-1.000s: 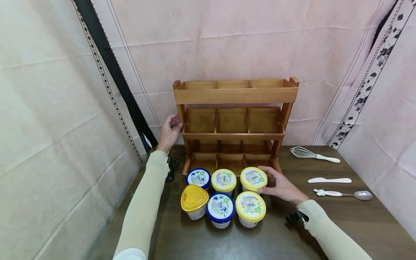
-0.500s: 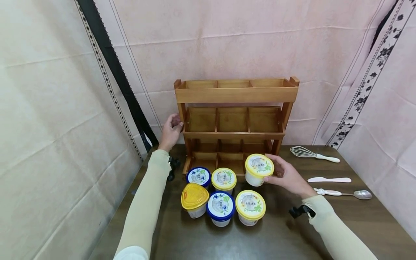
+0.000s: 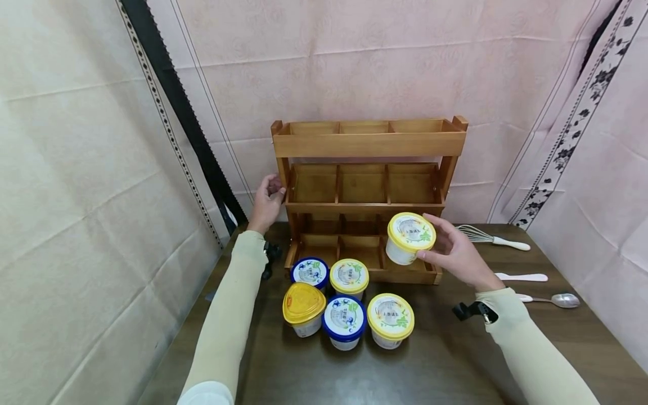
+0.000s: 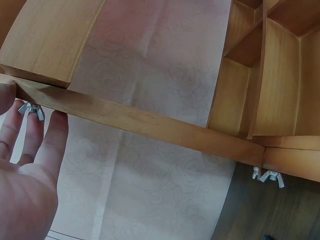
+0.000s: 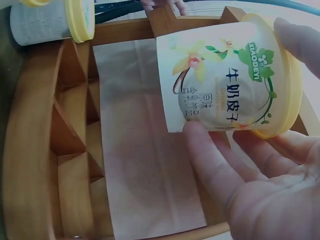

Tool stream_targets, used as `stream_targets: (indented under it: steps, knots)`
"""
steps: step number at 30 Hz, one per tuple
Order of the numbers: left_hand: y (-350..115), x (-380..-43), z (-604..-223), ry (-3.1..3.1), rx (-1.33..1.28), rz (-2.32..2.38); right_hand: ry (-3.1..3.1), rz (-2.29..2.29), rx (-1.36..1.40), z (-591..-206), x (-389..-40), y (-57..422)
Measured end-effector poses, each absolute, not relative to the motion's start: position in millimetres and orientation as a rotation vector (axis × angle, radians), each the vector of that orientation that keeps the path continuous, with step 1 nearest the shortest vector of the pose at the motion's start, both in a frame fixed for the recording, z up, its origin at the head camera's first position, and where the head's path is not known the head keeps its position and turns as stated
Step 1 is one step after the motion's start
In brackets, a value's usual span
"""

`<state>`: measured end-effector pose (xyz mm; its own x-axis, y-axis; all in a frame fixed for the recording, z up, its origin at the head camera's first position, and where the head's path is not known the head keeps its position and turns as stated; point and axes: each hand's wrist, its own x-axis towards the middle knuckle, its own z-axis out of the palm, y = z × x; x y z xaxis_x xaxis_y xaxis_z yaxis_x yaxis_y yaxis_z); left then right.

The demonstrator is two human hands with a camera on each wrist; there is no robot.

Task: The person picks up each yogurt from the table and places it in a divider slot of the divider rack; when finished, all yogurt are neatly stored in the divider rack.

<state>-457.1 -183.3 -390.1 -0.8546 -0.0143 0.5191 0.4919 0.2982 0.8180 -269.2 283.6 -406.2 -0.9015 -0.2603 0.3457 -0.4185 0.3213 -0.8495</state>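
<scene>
My right hand point(image 3: 458, 256) grips a white tub with a yellow lid point(image 3: 409, 239), printed with flowers and leaves, tilted in front of the lower right of the wooden rack point(image 3: 367, 147). In the right wrist view, the thumb is by the lid of this tub point(image 5: 220, 80) and fingers lie along its side. My left hand point(image 3: 267, 203) holds the rack's left side post; in the left wrist view, the thumb is on one side of the post point(image 4: 150, 122) and the fingers on the other, beside a wing nut point(image 4: 33, 110).
On the table before the rack stand blue-lidded tubs point(image 3: 344, 319), yellow-lidded tubs point(image 3: 390, 316) and a tub with a domed yellow lid point(image 3: 304, 304). At the right lie a whisk point(image 3: 508, 243), a pale-handled knife point(image 3: 526, 277) and a spoon point(image 3: 562, 301).
My right hand has lifted the yellow-lidded tub from the back right of the group, up and slightly right, in front of the rack. The left hand stays at the post.
</scene>
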Motion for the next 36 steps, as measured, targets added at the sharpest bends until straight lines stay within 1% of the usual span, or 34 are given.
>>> stream_targets:
  steps: [4, 14, 20, 25, 36]
  knots:
    - [-183.5, -459.1, -390.3, -2.141, -0.426, -1.594, -2.482, 1.583, 0.571, -407.0, -277.6, 282.7]
    - [-182.5, -456.8, -393.1, -2.141, -0.429, -1.598, -2.524, 1.553, 0.455, -428.9, -300.1, 293.2]
    - [-183.4, -457.8, -392.2, -2.140, -0.421, -1.589, -2.511, 1.553, 0.454, -434.9, -307.9, 297.6]
    - [-183.7, -457.3, -391.2, -2.141, -0.426, -1.586, -2.511, 1.601, 0.437, -447.8, -314.1, 299.6]
    - [-183.3, -457.2, -389.6, -2.140, -0.421, -1.607, -2.591, 1.609, 0.307, -471.5, -327.4, 299.5]
